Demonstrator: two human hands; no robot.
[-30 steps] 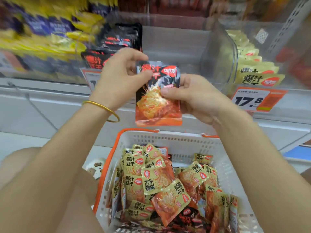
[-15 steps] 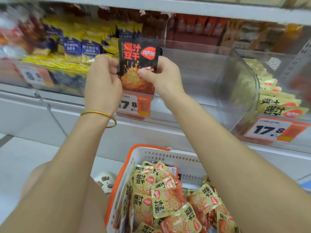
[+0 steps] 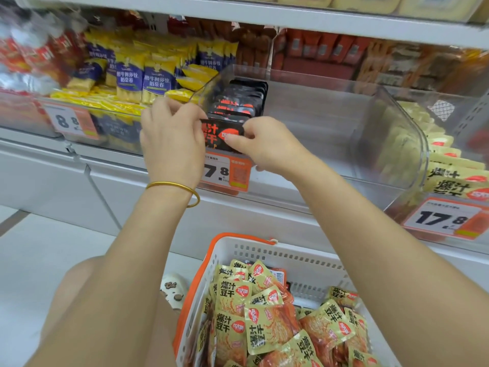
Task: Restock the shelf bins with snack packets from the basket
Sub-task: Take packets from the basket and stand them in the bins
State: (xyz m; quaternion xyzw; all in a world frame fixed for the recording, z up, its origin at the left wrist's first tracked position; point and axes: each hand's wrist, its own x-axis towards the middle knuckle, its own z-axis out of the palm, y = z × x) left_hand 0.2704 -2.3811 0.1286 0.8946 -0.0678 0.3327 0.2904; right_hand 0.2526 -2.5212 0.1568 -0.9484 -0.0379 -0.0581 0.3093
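Only the top of the black snack packet (image 3: 221,133) shows, its lower part hidden behind the front wall of the clear shelf bin (image 3: 344,144) and the two hands. The left hand (image 3: 172,144) covers the packet's left edge, so its fingertips cannot be seen, though the hand is closed against that side and appears to hold it; the right hand (image 3: 267,147) pinches the packet's upper right corner with thumb on the printed face. The packet stands upright at the front left of the bin, just ahead of a row of black packets (image 3: 238,102) standing behind it; their labels are partly blocked and blurred. An orange price tag (image 3: 230,172) on the bin front is cut by the left wrist, which wears a gold bangle (image 3: 180,189). The bin's right part holds no visible packets through the glare. To the right, another bin of yellow packets (image 3: 455,178) runs off the frame edge, with its own price tag (image 3: 444,218) below. To the left, blue and yellow packets (image 3: 143,78) are soft with blur. Below, the white basket (image 3: 277,252) with orange rim is cut off at the bottom edge and crossed by both forearms; it holds yellow and orange snack packets (image 3: 267,327) piled loosely. A patterned shoe (image 3: 173,290) peeks out beside the basket on the floor (image 3: 39,260).
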